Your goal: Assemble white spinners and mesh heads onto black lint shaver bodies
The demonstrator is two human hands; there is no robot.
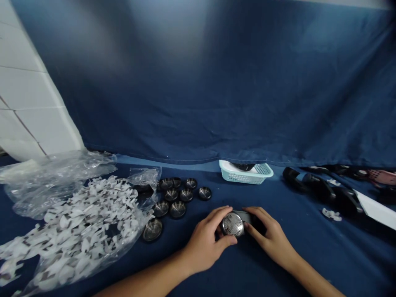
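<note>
My left hand (pixel 207 239) is closed around a round perforated metal cap (pixel 233 225), with the thumb below and the fingers over its upper left edge. The cap's dotted, shiny face is turned towards me. Just right of it, my right hand (pixel 272 235) grips a grey part (pixel 245 216) between thumb and fingers. This part lies against or behind the cap; whether the two are joined I cannot tell. To the left of my hands, several similar dark perforated metal caps (pixel 177 209) lie hollow side up on the blue cloth (pixel 185 272).
At left, a heap of small white plastic pieces (pixel 89 214) spills over clear plastic bags (pixel 62 173). A light-blue basket (pixel 244 177) with a dark thing inside stands behind my hands. On the right lie black objects (pixel 318 187), small white pieces (pixel 331 214) and a pink basket (pixel 382 176).
</note>
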